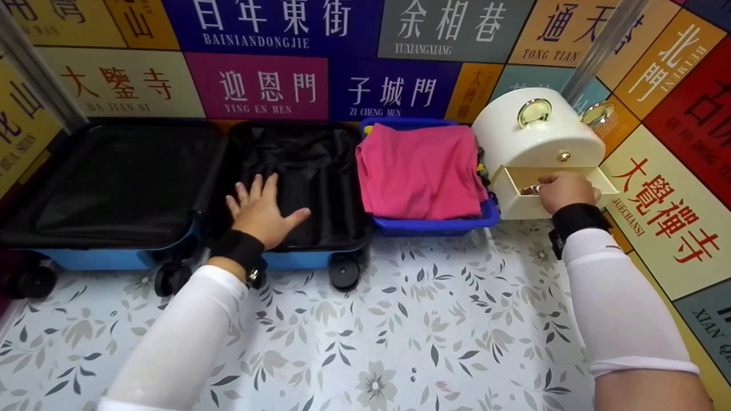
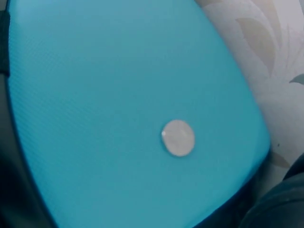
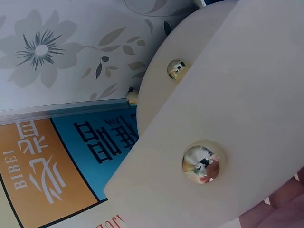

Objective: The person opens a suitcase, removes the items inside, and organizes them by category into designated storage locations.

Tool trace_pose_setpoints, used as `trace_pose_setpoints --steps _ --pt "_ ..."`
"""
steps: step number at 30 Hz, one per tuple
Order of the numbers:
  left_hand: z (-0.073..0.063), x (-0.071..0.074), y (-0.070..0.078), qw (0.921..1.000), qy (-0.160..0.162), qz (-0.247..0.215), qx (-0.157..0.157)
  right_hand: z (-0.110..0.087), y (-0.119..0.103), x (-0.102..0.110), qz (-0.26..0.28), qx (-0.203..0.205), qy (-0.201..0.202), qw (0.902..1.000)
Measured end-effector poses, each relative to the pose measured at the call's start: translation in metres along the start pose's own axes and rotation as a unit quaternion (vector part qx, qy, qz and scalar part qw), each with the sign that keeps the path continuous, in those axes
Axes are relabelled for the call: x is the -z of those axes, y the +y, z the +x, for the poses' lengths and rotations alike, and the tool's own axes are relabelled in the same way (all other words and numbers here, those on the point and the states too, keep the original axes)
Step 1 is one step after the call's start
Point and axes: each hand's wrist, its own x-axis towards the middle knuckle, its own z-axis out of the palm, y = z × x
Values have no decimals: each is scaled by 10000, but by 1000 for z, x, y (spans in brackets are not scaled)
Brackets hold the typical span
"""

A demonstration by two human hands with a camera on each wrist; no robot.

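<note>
My left hand (image 1: 261, 217) is spread with straight fingers over the black-lined half of an open blue suitcase (image 1: 311, 171). In the left wrist view, the suitcase's blue side (image 2: 104, 114) carries a round pale disc (image 2: 178, 137). My right hand (image 1: 567, 192) reaches into the pulled-out drawer (image 1: 522, 206) of a glossy white box (image 1: 537, 134). Beside its fingertips is a small shiny brown item (image 1: 530, 189); whether they grip it cannot be seen. In the right wrist view, the drawer's front with a gold knob (image 3: 204, 164) hides most of the fingers (image 3: 280, 204).
Left of the lined half lies the other black suitcase half (image 1: 125, 182). A blue basket (image 1: 434, 226) holding folded pink cloth (image 1: 422, 171) stands between suitcase and white box. Dark wheels (image 1: 345, 273) jut toward me over a leaf-patterned surface (image 1: 371, 342). Sign-covered walls (image 1: 257, 85) close the back and sides.
</note>
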Motion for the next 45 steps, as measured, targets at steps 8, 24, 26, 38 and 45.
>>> trace_pose_setpoints --steps 8,24,26,38,45 --pt "0 1 1 10000 1 66 -12 2 -4 -2 37 30 211 9998" --pt "-2 0 -1 10000 -54 33 -21 5 -2 -8 424 236 397 9980" --pt "-2 0 -1 10000 -84 19 -1 3 -3 -9 468 229 484 9975" --pt "-3 0 -4 9999 -75 65 34 -19 0 -44 1244 378 2022 9707" --pt "-3 0 -4 10000 -27 66 47 -37 7 -70 1745 161 1968 9647"
